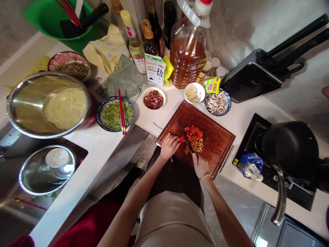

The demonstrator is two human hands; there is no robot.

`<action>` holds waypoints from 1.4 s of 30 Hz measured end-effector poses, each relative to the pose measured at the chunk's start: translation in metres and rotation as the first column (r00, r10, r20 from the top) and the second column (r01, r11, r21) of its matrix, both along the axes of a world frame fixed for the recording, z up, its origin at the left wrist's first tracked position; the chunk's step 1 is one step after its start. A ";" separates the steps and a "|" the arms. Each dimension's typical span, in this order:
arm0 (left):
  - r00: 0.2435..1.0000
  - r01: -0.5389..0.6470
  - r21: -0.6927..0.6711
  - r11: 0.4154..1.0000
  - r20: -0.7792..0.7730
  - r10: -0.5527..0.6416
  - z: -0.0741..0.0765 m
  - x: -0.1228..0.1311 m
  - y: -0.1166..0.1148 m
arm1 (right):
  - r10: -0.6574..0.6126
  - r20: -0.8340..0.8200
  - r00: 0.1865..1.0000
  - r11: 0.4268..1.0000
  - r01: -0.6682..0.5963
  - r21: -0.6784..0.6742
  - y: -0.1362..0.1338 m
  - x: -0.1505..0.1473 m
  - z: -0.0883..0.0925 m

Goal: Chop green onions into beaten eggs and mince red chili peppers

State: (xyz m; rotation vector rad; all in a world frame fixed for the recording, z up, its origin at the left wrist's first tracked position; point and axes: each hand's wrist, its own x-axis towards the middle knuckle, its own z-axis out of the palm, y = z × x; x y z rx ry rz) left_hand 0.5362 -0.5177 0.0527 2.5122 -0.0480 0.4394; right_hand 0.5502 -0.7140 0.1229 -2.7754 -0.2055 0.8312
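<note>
A brown wooden cutting board (216, 137) lies on the white counter in front of me. A heap of sliced red chilli rings (194, 138) sits at its middle. My left hand (169, 146) is closed, pinning the uncut end of a red chilli (182, 139) to the board's near left corner. My right hand (200, 166) is wrapped round the handle of a dark knife (184, 133), whose blade lies across the chilli beside my left fingertips. A thin gold bangle circles my right wrist.
Behind the board stand small bowls of chopped red meat (154, 99), minced garlic (194, 93) and sliced mushrooms (217, 102). A big oil jug (189, 51) and sauce bottles line the wall. A steel bowl of noodles (48, 104) and a chopsticks-topped plate (115, 114) sit left; a black pot (290, 147) right.
</note>
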 end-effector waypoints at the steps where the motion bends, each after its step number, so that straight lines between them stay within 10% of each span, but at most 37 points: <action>1: 1.000 -0.005 0.011 1.000 0.003 0.005 -0.001 -0.001 0.000 | 0.010 -0.004 1.000 1.000 -0.010 -0.014 0.000 -0.001 0.002; 15: 0.999 -0.028 0.096 0.995 -0.032 0.031 0.000 0.001 -0.003 | 0.052 -0.077 0.996 0.998 -0.055 -0.039 -0.006 0.002 0.010; 26: 0.997 -0.044 0.039 0.998 -0.054 0.046 -0.002 0.003 -0.003 | -0.025 -0.042 0.999 0.999 0.026 0.029 0.030 0.018 -0.027; 42: 0.989 -0.119 0.077 0.990 -0.081 0.125 -0.005 0.000 -0.007 | 0.054 -0.052 0.997 0.996 -0.057 -0.067 0.014 0.003 0.003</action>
